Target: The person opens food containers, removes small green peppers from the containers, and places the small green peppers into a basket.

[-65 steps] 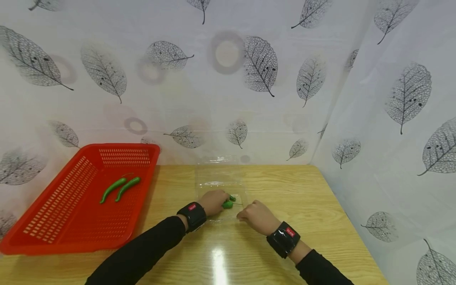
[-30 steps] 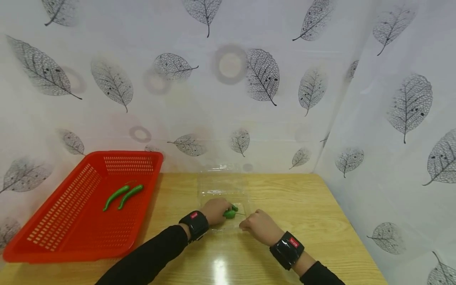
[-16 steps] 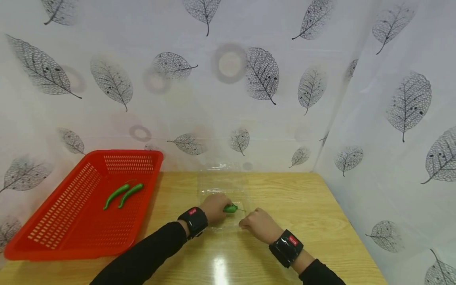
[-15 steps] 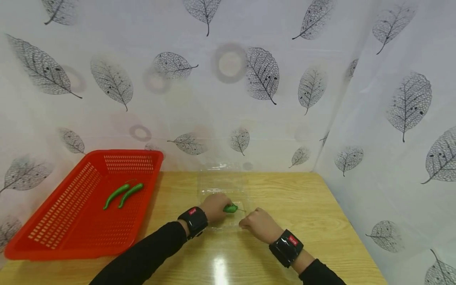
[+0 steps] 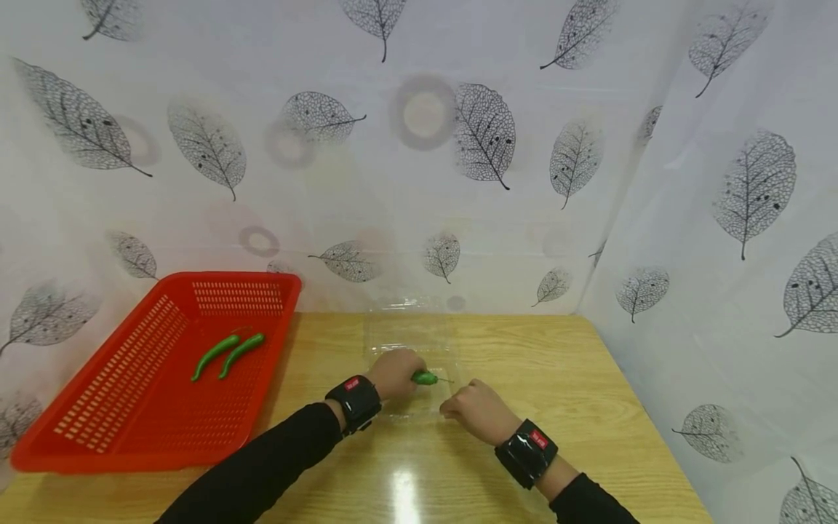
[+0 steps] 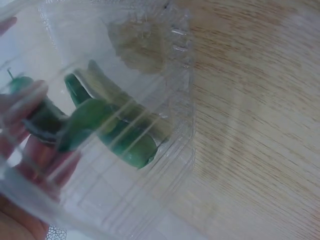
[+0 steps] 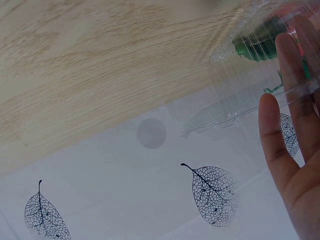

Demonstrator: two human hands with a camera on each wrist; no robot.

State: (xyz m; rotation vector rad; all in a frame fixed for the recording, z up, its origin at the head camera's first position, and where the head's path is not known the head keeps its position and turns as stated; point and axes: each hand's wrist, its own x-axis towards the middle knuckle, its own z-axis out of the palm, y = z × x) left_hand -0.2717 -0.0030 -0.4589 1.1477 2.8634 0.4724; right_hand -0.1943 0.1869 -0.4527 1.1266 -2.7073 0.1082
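A clear plastic box point(image 5: 407, 413) stands in the middle of the table with its lid point(image 5: 407, 329) raised at the back. My left hand point(image 5: 396, 373) reaches into it and grips a green chili pepper point(image 5: 425, 378), whose thin stem points right. In the left wrist view, more green chili peppers point(image 6: 132, 145) lie in the box, seen through its wall. My right hand point(image 5: 483, 412) pinches the box's near right edge. In the right wrist view, its other fingers point(image 7: 271, 117) lie fairly straight beside the box wall; the pinching fingertips are hidden there.
A red plastic basket point(image 5: 140, 460) stands at the left of the wooden table point(image 5: 537, 364), with two green chili peppers point(image 5: 241, 355) lying inside. A white curtain point(image 5: 366, 196) with a leaf print hangs behind and to the right of the table.
My left hand has shifted slightly away from me with the chili pepper; a second pepper seen beside it earlier is now covered. My right hand stays on the box edge.
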